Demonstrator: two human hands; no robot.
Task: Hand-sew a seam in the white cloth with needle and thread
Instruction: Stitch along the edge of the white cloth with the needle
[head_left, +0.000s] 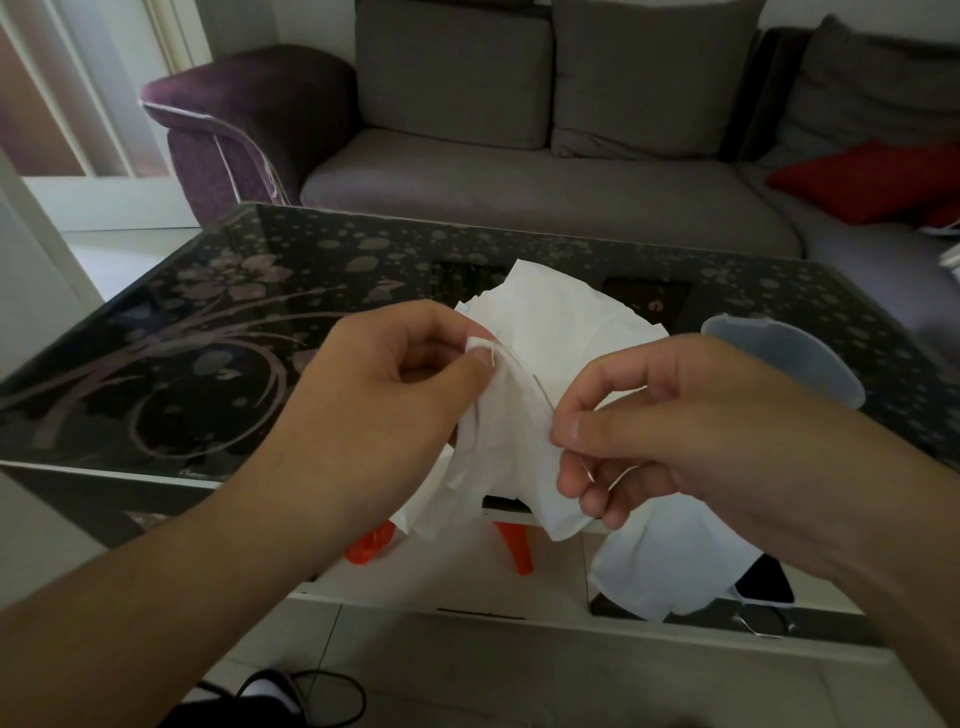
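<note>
We see a white cloth (524, 441) at the grip. Beyond it lies a black glass table (260, 322) patterned with mauve flowers and swirls, then a grey sofa (519, 171) with a purple arm and a red cushion (857, 179). Below hangs something orange (514, 545).

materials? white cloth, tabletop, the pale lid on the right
White cloth: thin woven fabric, matte; it creases and drapes softly. Tabletop: likely glass, glossy, reflective over a printed flower pattern. Lid: probably plastic, translucent, pale bluish.
</note>
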